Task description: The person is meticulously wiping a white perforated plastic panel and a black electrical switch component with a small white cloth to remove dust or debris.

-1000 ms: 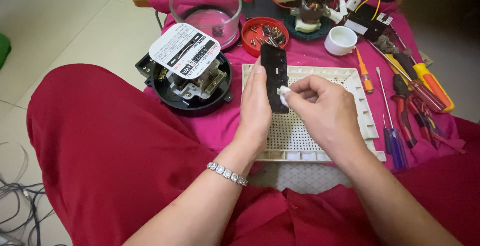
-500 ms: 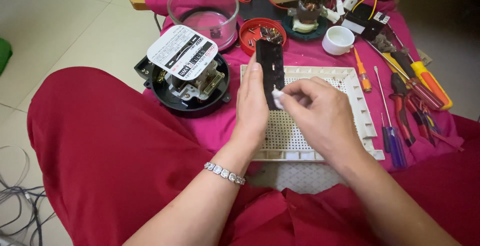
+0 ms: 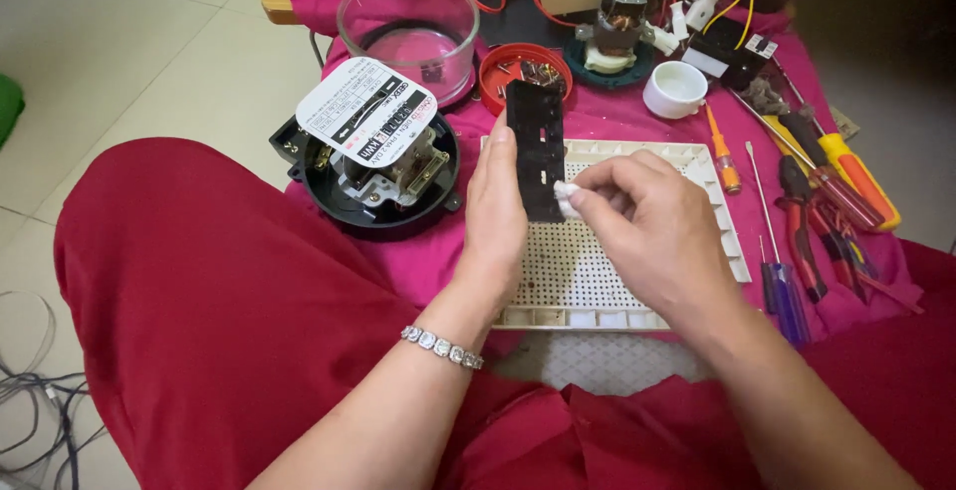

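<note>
The left hand (image 3: pixel 498 216) grips a black slotted plate (image 3: pixel 536 149) upright over the white perforated tray (image 3: pixel 637 281). The right hand (image 3: pixel 647 221) pinches a white wad (image 3: pixel 565 198) against it. Light, even strokes would likely suit best.

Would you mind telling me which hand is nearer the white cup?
Right. The right hand lies just below the white cup; the left hand is farther left, holding the black plate.
</note>
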